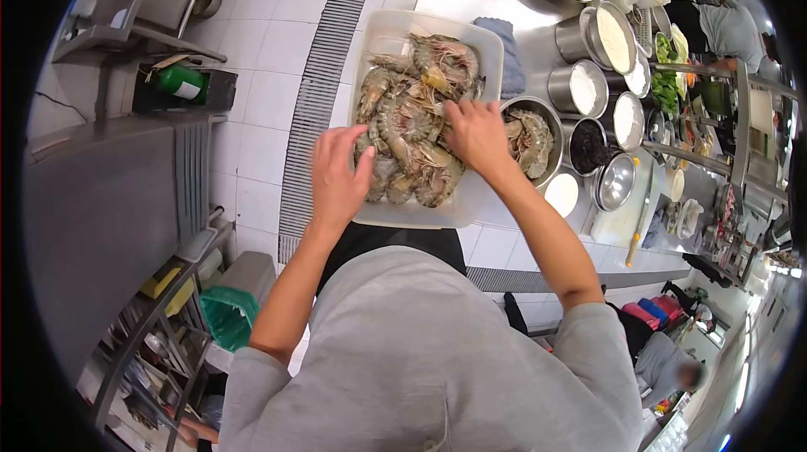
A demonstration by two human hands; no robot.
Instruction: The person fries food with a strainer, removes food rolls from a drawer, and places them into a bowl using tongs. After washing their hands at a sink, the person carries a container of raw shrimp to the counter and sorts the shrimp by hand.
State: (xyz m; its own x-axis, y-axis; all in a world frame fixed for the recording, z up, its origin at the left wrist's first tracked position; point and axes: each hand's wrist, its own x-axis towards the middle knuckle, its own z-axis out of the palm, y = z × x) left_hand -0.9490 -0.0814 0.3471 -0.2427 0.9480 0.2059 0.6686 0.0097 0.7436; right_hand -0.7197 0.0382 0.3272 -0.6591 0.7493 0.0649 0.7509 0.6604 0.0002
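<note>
A white plastic tub [483, 200] holds a heap of large raw shrimp [403, 128]. Over the tub's left side is my left hand [340, 170], its thumb and fingers apart and nothing visible between them. At the heap's right side, my right hand [477, 134] reaches down with its fingers bent against the shrimp; whether its fingertips grip one is hidden. Just right of the tub, a metal bowl [557, 137] contains more shrimp [528, 143].
Metal pots of white contents [588, 86] and a bowl of dark contents [587, 147] line the counter at right. A blue cloth [503, 53] lies beside the tub. A knife [643, 217] rests on a white board [618, 229]. Other people stand at the far right.
</note>
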